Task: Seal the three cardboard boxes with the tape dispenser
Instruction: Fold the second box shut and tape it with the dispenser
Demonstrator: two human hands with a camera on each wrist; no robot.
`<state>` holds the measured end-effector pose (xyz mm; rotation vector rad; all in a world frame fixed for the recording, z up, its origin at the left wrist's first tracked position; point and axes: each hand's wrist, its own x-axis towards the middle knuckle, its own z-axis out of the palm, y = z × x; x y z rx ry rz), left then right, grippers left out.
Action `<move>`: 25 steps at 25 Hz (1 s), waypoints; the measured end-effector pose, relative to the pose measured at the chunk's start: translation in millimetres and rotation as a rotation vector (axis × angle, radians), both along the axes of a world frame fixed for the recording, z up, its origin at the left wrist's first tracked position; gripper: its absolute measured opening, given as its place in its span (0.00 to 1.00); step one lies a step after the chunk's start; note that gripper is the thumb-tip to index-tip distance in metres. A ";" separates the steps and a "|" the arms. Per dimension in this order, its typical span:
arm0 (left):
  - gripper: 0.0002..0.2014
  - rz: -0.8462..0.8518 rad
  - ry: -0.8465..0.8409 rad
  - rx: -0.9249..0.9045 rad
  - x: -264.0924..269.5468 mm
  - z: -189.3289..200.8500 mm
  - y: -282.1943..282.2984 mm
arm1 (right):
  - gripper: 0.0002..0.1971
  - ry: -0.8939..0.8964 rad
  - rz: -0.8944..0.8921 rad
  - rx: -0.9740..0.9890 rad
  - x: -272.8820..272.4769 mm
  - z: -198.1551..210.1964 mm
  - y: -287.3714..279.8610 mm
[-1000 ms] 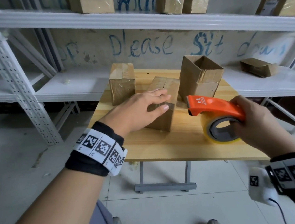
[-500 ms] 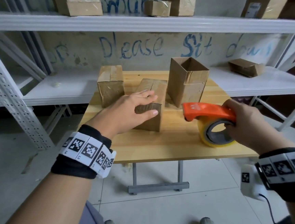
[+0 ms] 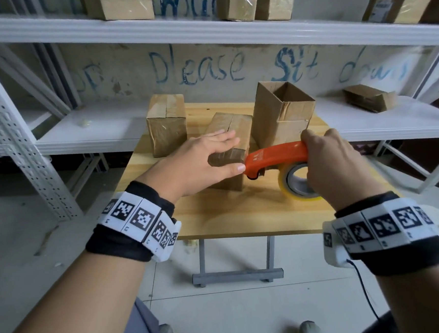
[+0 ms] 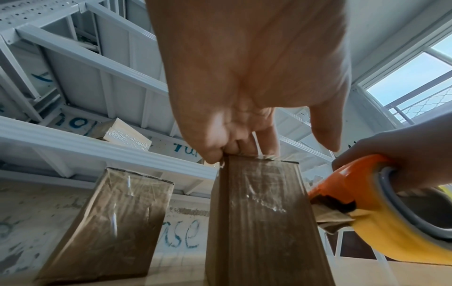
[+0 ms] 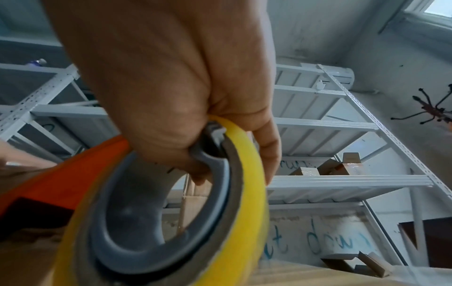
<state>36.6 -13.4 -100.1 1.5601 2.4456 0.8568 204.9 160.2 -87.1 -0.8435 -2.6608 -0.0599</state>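
Three brown cardboard boxes stand upright on the desk: the far-left box (image 3: 167, 124) closed, the middle box (image 3: 231, 149) closed and nearest, the right box (image 3: 282, 113) open-topped. The orange tape dispenser (image 3: 278, 157) with yellowish roll touches the middle box's right side.

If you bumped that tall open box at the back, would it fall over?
Probably, yes. The open box stands tall on a narrow base, so a push near its top would likely tip it. It looks like thin cardboard with nothing showing inside, so it is likely light and would slide on the smooth table. Its flaps stand up loose, so they would likely bend.
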 end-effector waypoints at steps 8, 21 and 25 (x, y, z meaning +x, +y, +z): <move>0.39 0.033 -0.012 -0.046 -4.3 1.2 5.2 | 0.09 0.021 0.088 0.327 -30.1 17.0 -4.8; 0.40 0.075 -0.052 -0.084 -8.6 8.9 4.5 | 0.04 0.020 0.125 0.147 -35.4 14.6 -7.0; 0.37 0.087 -0.067 -0.070 -11.9 8.0 4.1 | 0.07 -0.011 0.122 0.028 -38.0 13.2 4.9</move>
